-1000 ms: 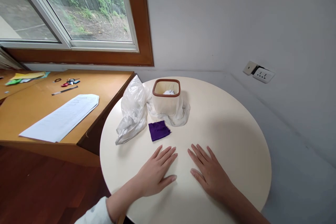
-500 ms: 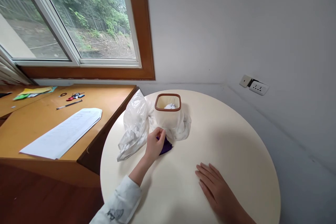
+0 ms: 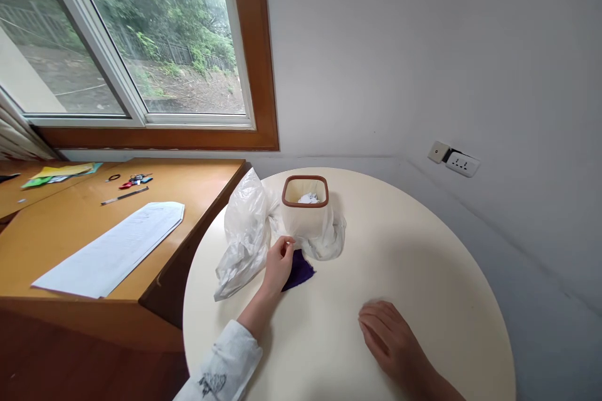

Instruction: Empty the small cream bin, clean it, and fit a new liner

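A dark purple cloth lies on the round cream table, in front of a small bin with a brown rim. My left hand is at the cloth's left edge, thumb and fingertips pinched together; whatever is between them is hidden. White crumpled paper shows inside the bin. Crinkled clear plastic spreads left of the bin, and more plastic bunches around its base. My right hand rests over the table at the lower right, fingers curled together and slightly blurred, with nothing visible in them.
A wooden desk stands to the left, bearing white paper sheets, a pen, keys and coloured papers. Behind are a window and a wall with a socket.
The fingers of my right hand have drawn in from lying flat. The purple between my left fingertips no longer shows, and the cloth looks flatter. The whole view has shifted slightly.
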A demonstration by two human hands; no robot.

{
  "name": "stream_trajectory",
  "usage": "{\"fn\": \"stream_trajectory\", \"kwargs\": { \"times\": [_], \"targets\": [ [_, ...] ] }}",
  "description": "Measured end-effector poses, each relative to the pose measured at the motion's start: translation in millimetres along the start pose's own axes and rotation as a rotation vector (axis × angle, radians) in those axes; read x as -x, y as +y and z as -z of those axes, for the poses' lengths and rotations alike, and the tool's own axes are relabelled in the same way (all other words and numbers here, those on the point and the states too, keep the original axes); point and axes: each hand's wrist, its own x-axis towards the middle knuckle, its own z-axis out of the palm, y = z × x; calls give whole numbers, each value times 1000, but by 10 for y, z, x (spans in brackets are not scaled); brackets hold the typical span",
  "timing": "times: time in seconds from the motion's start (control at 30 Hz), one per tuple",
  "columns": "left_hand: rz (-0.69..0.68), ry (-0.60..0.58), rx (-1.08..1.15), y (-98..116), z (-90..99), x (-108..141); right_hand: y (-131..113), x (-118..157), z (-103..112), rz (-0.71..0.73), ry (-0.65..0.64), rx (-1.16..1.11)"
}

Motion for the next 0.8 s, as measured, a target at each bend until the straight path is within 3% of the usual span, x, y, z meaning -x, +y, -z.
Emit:
{"fn": "stream_trajectory", "kwargs": {
  "times": [0.13, 0.27, 0.47, 0.6, 0.8],
  "targets": [
    [-6, -84, -29, 18, -22, 18, 1, -363, -77, 23, -1, -24],
    [-27, -123, -53, 20, -16, 11, 18, -994, -126, 47, 27, 22],
    [-90, -157, -82, -7, -14, 16, 219, -1811, -307, -105, -6, 293],
    [-113, -154, -99, -32, -18, 12, 352, -2015, -375, -75, -82, 358],
    [-120, -134, -126, -37, -20, 5, 452, -2043, -256, -124, -158, 371]
  ]
}}
